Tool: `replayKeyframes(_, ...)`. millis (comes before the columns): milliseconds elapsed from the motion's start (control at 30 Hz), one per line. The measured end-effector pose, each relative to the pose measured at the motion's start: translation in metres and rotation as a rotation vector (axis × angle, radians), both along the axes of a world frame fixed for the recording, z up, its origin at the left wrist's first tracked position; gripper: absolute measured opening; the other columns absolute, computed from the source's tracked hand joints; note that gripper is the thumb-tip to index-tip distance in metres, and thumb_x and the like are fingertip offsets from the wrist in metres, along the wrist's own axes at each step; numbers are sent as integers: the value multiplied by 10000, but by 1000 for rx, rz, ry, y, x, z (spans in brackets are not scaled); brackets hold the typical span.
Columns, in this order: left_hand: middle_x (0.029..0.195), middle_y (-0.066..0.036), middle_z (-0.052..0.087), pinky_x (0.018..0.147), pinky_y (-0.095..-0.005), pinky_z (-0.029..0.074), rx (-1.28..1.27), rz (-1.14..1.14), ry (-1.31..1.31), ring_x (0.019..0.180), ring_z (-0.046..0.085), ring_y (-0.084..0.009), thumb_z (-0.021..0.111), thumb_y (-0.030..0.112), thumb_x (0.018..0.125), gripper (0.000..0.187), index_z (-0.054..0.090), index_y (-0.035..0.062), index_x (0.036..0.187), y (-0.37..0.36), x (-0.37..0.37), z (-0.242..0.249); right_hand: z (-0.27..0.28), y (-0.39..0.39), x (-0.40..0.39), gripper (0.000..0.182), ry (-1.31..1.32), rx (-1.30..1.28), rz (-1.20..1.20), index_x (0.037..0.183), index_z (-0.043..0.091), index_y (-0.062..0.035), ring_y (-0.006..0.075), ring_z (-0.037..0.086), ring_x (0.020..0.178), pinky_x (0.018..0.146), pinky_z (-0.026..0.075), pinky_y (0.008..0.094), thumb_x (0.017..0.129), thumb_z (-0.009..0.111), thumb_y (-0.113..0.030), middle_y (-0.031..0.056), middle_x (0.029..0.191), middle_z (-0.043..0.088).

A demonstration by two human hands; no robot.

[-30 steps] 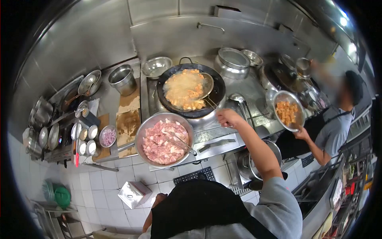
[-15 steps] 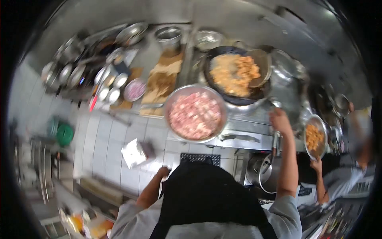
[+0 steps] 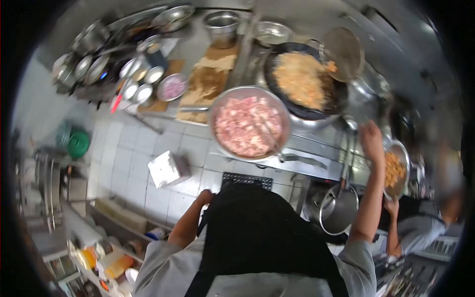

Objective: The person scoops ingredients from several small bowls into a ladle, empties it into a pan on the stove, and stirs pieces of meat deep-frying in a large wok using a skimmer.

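Note:
My right hand (image 3: 372, 138) is closed to the right of the ladle (image 3: 349, 128); what it grips is not clear. Up from it, a round skimmer (image 3: 343, 54) hangs at the right rim of the black wok (image 3: 277, 99), with a few orange pieces at its edge. Pale orange pieces (image 3: 299, 79) lie in the wok under haze. My left hand (image 3: 205, 197) is low beside the black apron (image 3: 262, 227), fingers curled round something too small to name. A metal bowl (image 3: 215, 133) of diced pink meat (image 3: 247, 123) stands left of the wok, with a utensil in it.
Another person's hand (image 3: 391, 205) holds a bowl (image 3: 404, 153) of orange pieces at the right. A pot (image 3: 339, 218) stands below the counter edge. Small bowls (image 3: 172, 87) and pans fill the left counter. A foil-like box (image 3: 166, 169) sits over the tiled floor.
The skimmer has moved up and right, off the pieces in the wok. My right hand has shifted right, away from the ladle. The whole view has shifted slightly.

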State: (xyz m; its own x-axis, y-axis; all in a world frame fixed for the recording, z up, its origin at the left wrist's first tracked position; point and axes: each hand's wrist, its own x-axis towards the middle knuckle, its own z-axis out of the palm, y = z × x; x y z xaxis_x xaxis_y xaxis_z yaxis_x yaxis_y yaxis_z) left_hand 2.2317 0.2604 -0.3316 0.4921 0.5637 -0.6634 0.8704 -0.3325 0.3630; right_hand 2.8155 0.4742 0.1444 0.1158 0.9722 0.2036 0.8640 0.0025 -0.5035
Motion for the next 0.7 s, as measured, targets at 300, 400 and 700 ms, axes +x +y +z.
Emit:
replayKeyframes(300, 824, -189, 665, 744, -463, 522, 103, 154, -190, 838, 646, -375, 540, 316, 808, 289, 657, 93, 949, -10, -5, 38, -20, 19, 19, 244, -172, 100, -83, 868, 537, 35, 502, 554, 858, 716, 450, 492, 911, 516, -204, 305, 814, 580)
replayKeyframes(400, 840, -194, 664, 745, -471, 523, 179, 35, -158, 848, 642, -383, 568, 338, 771, 326, 647, 83, 958, -8, -9, 28, -62, 20, 19, 239, 89, -157, -2, 861, 566, 34, 339, 583, 600, 529, 461, 422, 905, 522, -197, 183, 671, 582)
replayKeyframes(700, 784, -197, 653, 745, -483, 508, 159, 99, -272, 821, 639, -373, 520, 299, 847, 282, 638, 45, 883, 1, -9, 45, -69, -3, -26, 209, 1011, -571, -143, 1043, 571, -29, 66, 372, 422, 363, 291, 218, 929, 522, -197, -36, 600, 432)
